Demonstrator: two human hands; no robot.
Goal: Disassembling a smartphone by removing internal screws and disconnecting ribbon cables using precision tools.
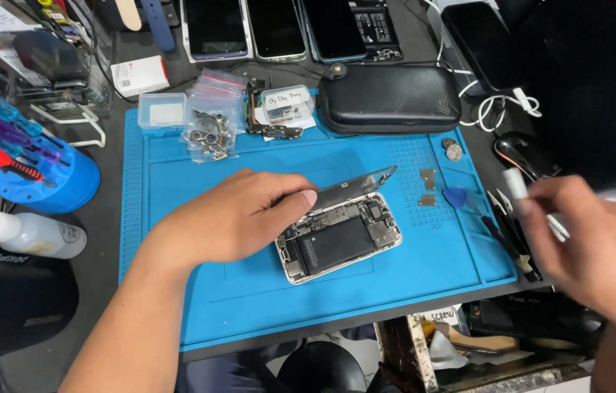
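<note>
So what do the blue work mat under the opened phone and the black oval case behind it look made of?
The blue work mat looks like soft matte silicone or rubber: moulded ridges, grid and recessed trays. The black oval case looks like semi-rigid textured fabric or moulded foam, with a zip seam around its edge. The left hand rests on the opened phone.

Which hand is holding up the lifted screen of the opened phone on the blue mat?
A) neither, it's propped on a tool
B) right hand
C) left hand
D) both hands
C. The left hand has its fingertips on the raised screen over the opened phone, while the right hand is off at the edge of the blue mat, holding a small white tool.
</note>
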